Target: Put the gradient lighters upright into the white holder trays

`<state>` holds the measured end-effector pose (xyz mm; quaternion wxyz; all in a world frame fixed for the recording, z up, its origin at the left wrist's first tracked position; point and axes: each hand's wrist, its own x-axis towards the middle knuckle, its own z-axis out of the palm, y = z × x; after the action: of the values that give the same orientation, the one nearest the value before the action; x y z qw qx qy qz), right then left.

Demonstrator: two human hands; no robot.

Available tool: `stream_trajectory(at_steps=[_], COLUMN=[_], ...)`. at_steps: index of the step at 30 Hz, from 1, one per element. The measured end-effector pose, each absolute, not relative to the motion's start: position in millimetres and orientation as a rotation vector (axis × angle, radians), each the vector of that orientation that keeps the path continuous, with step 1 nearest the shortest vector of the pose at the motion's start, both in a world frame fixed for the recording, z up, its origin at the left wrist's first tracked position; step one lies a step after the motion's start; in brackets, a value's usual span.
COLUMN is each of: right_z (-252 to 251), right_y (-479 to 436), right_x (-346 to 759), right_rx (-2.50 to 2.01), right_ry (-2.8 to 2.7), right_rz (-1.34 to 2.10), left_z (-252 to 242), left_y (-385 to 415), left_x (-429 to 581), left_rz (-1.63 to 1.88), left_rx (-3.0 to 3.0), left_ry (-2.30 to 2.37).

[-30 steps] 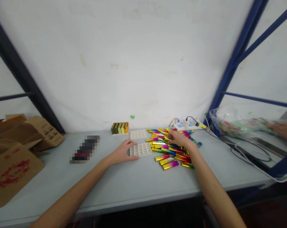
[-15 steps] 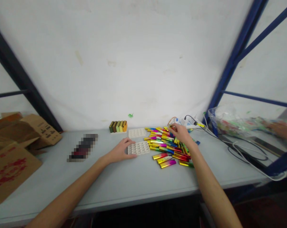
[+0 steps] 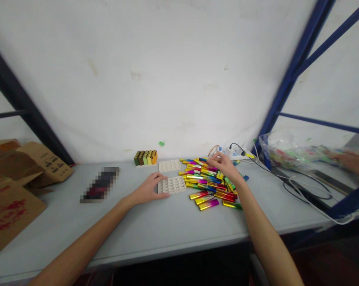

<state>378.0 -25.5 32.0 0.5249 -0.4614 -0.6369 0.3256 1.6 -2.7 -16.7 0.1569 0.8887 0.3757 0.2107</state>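
A white tray (image 3: 172,185) with rows of round holes lies flat on the table. My left hand (image 3: 149,188) grips its left end, thumb along the front edge and fingers along the back. To the right spreads a pile of shiny lighters (image 3: 201,178) in yellow, red, purple, green and blue. At the back of this pile is my right hand (image 3: 222,165), fingers bent together low over the lighters; what is between the fingertips is hidden. A second white tray (image 3: 169,165) sits behind the first. Left of it, upright lighters (image 3: 145,157) stand packed in rows.
Opened cardboard boxes (image 3: 15,206) occupy the left end of the table (image 3: 167,226). A blurred-out dark item (image 3: 100,185) lies nearby. A power strip (image 3: 233,153) and cables (image 3: 301,186) run by the blue frame (image 3: 286,87). Beyond it are a plastic bag (image 3: 286,151) and another person's hand (image 3: 353,163).
My right hand has shifted slightly left over the back of the pile. My left hand stays on the tray. The whole view has moved a little.
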Motion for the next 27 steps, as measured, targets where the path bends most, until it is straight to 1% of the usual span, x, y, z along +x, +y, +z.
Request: stream_trajectory(at_steps=[5, 11, 21, 23, 27], right_z=[33, 31, 30, 30, 24], right_y=[-23, -22, -27, -28, -26], right_x=[379, 378, 354, 347, 339], right_rx=[-1.021, -1.088, -1.021, -1.056, -1.179], right_ry=[-1.488, -1.545, -1.697, -1.742, -1.764], right_rz=[0.811, 0.762, 0.894, 0.846, 0.631], left_z=[-16, -15, -11, -11, -13], left_y=[-2, -2, -4, -4, -3], left_x=[1, 2, 3, 3, 2], left_rz=[0.610, 0.627, 0.598, 0.597, 0.624], left_rx=[2.554, 2.558, 2.546, 2.549, 2.558], left_ry=[1.064, 1.056, 1.066, 1.063, 1.050])
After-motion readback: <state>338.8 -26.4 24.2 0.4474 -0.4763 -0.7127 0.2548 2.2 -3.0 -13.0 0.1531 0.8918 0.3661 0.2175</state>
